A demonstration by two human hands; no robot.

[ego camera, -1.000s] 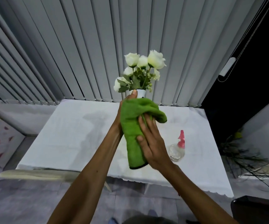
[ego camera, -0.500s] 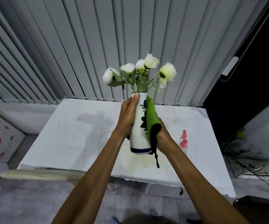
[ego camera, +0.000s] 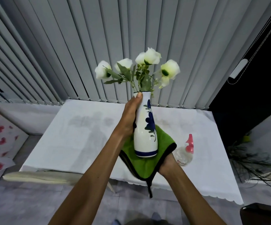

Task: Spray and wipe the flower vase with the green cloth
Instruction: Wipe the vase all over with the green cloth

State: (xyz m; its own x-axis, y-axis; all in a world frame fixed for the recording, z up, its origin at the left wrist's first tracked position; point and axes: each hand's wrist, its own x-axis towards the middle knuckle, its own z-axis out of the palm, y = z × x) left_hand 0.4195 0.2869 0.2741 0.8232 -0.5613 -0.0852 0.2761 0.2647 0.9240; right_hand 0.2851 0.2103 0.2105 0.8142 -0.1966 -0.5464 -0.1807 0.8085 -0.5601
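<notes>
Your left hand (ego camera: 129, 118) is wrapped tight around the flower vase (ego camera: 145, 127), thumb up at the neck, holding it upright and lifted above the table (ego camera: 76, 132). Your right hand (ego camera: 167, 161) is under the green cloth (ego camera: 143, 166), mostly hidden, cupping it against the vase base; can't tell how tightly it's closed. The spray bottle (ego camera: 186, 153) stands on the table just right of the cloth.

Right hand (ego camera: 167, 161) mostly hidden beneath green cloth (ego camera: 145, 166)
</notes>
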